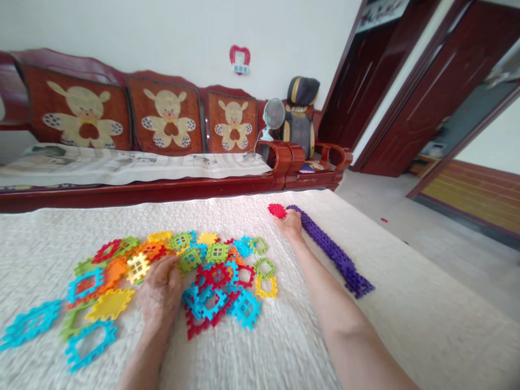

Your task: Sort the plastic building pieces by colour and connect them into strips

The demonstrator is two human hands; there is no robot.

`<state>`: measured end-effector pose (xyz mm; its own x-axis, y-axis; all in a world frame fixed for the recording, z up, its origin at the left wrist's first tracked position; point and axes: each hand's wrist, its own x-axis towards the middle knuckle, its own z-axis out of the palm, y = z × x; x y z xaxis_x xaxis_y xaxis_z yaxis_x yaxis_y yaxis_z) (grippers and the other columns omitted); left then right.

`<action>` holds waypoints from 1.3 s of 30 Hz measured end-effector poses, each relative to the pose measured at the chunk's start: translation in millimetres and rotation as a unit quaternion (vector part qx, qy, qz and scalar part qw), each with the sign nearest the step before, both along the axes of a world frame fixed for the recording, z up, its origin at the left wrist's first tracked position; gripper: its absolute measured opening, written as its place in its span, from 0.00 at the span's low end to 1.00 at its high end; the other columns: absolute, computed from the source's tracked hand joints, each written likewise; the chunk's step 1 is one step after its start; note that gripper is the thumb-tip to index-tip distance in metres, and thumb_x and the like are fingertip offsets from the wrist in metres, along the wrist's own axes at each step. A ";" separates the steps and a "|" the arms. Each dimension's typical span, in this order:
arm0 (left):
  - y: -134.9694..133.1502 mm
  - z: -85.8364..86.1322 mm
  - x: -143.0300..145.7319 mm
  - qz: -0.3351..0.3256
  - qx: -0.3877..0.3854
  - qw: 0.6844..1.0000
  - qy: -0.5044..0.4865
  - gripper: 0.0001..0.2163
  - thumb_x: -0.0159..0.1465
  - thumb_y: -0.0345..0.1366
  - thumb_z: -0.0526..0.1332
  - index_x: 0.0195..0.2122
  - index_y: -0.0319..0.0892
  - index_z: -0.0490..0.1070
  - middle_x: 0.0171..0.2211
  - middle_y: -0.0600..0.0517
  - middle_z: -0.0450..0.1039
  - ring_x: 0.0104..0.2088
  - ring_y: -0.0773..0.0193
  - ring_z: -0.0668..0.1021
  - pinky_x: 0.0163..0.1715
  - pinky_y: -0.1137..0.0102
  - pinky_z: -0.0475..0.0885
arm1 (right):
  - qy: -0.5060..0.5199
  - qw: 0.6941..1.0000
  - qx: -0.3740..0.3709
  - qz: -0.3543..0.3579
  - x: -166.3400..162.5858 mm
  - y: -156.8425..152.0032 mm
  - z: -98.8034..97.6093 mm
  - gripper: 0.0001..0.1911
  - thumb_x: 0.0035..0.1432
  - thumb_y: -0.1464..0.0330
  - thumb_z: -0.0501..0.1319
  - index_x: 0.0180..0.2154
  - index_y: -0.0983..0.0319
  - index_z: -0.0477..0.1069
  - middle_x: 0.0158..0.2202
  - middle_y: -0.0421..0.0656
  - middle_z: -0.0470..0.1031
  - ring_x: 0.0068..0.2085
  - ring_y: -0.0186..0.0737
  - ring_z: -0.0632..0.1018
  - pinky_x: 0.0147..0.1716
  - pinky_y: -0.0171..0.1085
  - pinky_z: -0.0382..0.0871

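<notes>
White bumpy blanket (406, 325) in front of me. On it: big pile of colored plastic tiles (195, 276) at left, long purple tile row (329, 249) at right, w/ one red tile (277, 210) by its far end.

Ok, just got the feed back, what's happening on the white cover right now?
One person works with bare hands on a white textured cover. The left hand lies palm down on a loose pile of coloured plastic tiles. The right hand is stretched out to the far end of a long purple row of joined tiles, beside a red tile there. Whether either hand has a grip on a tile is unclear.
</notes>
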<state>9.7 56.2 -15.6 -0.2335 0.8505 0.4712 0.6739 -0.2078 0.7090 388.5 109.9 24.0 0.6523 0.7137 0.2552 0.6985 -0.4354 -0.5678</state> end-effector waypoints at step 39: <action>0.7 -0.1 1.0 0.003 0.013 1.000 0.001 0.12 0.59 0.33 0.56 0.38 0.45 0.80 0.43 0.50 0.81 0.44 0.58 0.81 0.50 0.61 0.76 | -0.031 0.998 -0.049 -0.015 -1.7 2.9 7.0 0.33 0.55 0.53 0.65 0.55 0.70 0.67 0.54 0.60 0.70 0.52 0.55 0.76 0.51 0.46 0.69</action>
